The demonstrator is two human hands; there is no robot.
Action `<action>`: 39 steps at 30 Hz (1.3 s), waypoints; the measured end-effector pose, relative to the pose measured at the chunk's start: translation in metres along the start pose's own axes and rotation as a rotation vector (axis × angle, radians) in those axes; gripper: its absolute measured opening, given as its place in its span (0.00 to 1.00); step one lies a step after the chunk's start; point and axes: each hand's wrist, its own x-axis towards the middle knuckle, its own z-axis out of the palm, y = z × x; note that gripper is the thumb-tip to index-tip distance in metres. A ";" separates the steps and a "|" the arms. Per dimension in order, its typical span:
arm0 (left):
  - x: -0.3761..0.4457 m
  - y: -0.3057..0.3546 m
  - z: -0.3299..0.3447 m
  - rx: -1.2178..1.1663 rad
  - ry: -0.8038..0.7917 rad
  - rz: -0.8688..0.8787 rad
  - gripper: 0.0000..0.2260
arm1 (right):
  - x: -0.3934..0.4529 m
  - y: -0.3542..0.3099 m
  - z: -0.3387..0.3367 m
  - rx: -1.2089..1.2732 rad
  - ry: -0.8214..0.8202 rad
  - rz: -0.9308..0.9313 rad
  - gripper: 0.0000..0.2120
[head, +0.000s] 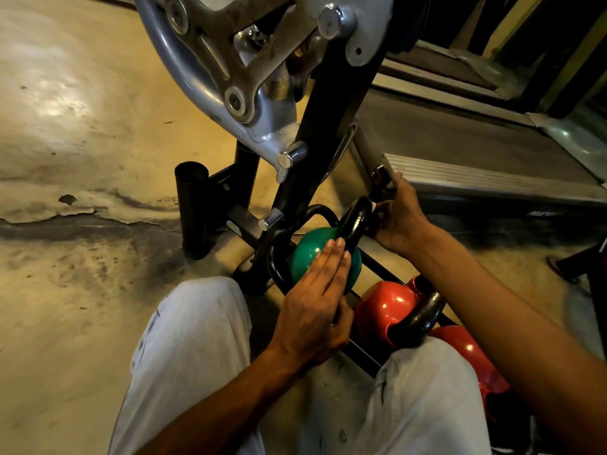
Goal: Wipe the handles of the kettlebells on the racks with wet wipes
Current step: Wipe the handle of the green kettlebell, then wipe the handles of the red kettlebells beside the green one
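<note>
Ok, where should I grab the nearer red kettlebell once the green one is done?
Take the red kettlebell by its black loop handle, coming from above. The handle arches clear of the ball with an open gap beneath for fingers; the round glossy body offers no hold.

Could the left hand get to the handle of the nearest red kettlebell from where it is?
Probably yes: the left hand lies flat on the green kettlebell, and the red kettlebell's handle beside it is uncovered.

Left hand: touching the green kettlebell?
Touching. The head view shows the left hand lying flat on the green kettlebell, straight fingers pressed against its body.
</note>
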 end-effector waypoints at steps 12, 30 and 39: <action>0.004 0.005 -0.002 0.001 0.012 -0.019 0.30 | -0.024 0.030 -0.011 0.342 -0.144 0.192 0.42; 0.007 0.002 -0.005 -0.063 0.006 -0.025 0.28 | -0.089 0.134 -0.010 0.018 -0.020 -0.449 0.15; 0.010 0.004 -0.008 -0.068 -0.008 -0.034 0.27 | -0.088 0.125 -0.008 -0.152 0.138 -0.492 0.09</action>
